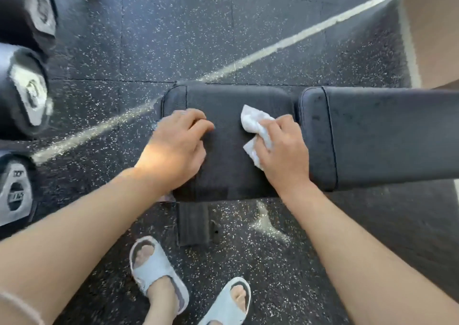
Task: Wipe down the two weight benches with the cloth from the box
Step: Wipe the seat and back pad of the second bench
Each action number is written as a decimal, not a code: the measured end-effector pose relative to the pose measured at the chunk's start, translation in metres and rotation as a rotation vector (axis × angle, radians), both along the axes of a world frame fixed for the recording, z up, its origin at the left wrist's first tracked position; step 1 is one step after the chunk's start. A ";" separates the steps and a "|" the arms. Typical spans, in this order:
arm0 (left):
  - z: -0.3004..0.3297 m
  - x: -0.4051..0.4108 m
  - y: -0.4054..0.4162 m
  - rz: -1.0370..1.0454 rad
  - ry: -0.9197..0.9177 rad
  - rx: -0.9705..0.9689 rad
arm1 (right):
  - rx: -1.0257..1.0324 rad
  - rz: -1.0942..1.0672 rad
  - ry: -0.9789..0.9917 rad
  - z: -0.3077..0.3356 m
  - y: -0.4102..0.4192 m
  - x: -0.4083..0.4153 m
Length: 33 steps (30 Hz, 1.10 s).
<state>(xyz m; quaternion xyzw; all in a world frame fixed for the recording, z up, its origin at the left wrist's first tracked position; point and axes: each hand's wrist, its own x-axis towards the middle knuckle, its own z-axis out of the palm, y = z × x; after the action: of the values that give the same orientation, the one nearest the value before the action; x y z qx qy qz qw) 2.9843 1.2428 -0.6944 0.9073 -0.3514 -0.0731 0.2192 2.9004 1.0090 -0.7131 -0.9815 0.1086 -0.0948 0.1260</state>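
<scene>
While my right hand (283,150) pinches the cloth (253,125) mid-seat pad (223,101), my left hand (176,145) braces, fingers curled—I'd wipe flat toward its edges.

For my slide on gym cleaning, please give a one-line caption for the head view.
Right hand wipes the bench seat pad with a white cloth; left hand rests on it.
</scene>
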 end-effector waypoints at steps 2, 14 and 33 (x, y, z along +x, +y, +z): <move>-0.006 0.012 -0.026 -0.046 -0.052 0.074 | 0.073 -0.055 -0.064 -0.006 0.022 -0.019; -0.034 0.024 -0.055 -0.077 -0.313 0.212 | 0.213 -0.357 -0.311 -0.029 0.036 -0.067; -0.041 0.032 -0.054 0.004 -0.237 0.127 | 0.712 -0.909 -0.636 -0.058 0.125 -0.076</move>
<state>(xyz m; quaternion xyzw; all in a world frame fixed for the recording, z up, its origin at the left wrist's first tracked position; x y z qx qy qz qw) 3.0159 1.1884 -0.7353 0.9223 -0.3677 0.0128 0.1185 2.8243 1.1336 -0.7708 -0.6604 0.4945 -0.3822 0.4164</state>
